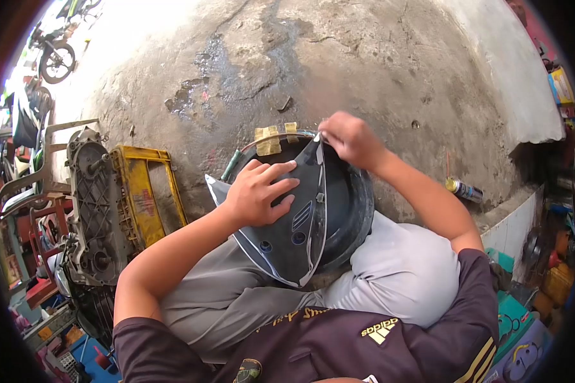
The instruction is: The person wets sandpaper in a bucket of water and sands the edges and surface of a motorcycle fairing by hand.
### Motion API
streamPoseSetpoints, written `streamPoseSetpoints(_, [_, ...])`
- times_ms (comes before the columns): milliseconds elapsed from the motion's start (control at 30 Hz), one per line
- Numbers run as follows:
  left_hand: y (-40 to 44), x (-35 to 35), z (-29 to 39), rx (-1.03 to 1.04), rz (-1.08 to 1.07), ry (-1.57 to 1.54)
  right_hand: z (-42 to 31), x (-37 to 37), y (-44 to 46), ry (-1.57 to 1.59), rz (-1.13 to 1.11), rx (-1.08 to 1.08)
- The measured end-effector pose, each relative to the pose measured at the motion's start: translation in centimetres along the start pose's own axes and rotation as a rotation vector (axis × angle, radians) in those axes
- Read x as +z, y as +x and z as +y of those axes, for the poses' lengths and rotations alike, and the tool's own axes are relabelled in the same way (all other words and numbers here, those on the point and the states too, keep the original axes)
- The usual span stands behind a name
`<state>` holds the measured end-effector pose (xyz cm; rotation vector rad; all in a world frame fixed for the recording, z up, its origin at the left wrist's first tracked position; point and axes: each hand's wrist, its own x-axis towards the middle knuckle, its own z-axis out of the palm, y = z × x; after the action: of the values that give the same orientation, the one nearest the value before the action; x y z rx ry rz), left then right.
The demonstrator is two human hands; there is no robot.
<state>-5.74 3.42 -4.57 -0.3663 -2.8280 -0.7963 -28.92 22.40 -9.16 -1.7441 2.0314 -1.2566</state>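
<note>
A dark panel with pale edges and a pointed tip (pixel 281 236) lies across a round black basin (pixel 358 217) between the person's legs. My left hand (pixel 262 193) rests on the panel's left part, its fingers spread. At the panel's upper tip, my right hand (pixel 348 135) is closed in a pinch; what its fingertips hold, if anything, is too small to make out. Yellowish tape pieces (pixel 268 142) sit on the far rim of the basin, beside my left hand.
A yellow crate (pixel 148 195) and a grey metal engine casing (pixel 96 204) stand at the left. A spray can (pixel 464 189) lies on the concrete floor (pixel 390 83) at the right. Motorcycle parts and a wheel (pixel 57 62) are at the upper left.
</note>
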Motion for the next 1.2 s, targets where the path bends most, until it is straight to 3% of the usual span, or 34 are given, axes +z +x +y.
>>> streamPoseSetpoints(33, [-0.1,0.1,0.0,-0.010,0.009,0.006,0.0,-0.2,0.2,-0.058,0.007,0.107])
streamPoseSetpoints(167, [-0.4,0.3,-0.1,-0.014,0.001,0.003,-3.8,1.2,-0.3,0.017,-0.085,-0.197])
streamPoseSetpoints(233, [-0.4,0.2,-0.1,-0.013,0.003,0.006,-2.5,1.1,-0.2,0.036,-0.083,-0.197])
streamPoseSetpoints(300, [-0.5,0.3,0.0,-0.009,0.009,0.006,0.2,0.7,-0.2,-0.097,0.019,0.028])
streamPoseSetpoints(367, [-0.4,0.2,0.0,-0.029,-0.008,0.009,-0.7,0.9,-0.2,-0.107,0.011,0.009])
streamPoseSetpoints(467, [-0.4,0.2,0.0,-0.014,0.008,-0.002,-3.4,1.6,-0.4,0.010,-0.086,-0.207])
streamPoseSetpoints(600, [-0.3,0.2,-0.1,0.001,0.021,0.008,0.3,1.0,-0.1,-0.082,0.022,-0.078])
streamPoseSetpoints(767, [-0.2,0.0,-0.1,-0.006,-0.006,0.003,-2.9,1.2,-0.2,-0.039,-0.038,-0.248])
streamPoseSetpoints(867, [-0.4,0.1,0.0,-0.011,0.005,0.000,-0.6,1.0,-0.1,-0.054,0.038,0.070])
streamPoseSetpoints(1000, [-0.2,0.0,0.0,-0.015,0.011,-0.009,-4.2,1.3,-0.4,0.044,-0.021,-0.204])
streamPoseSetpoints(1133, [-0.3,0.0,0.0,-0.009,0.014,-0.005,-0.2,0.7,-0.1,-0.107,0.070,0.026])
streamPoseSetpoints(1200, [-0.2,0.0,-0.1,-0.003,0.021,-0.001,-1.2,1.2,-0.7,-0.054,0.059,-0.023])
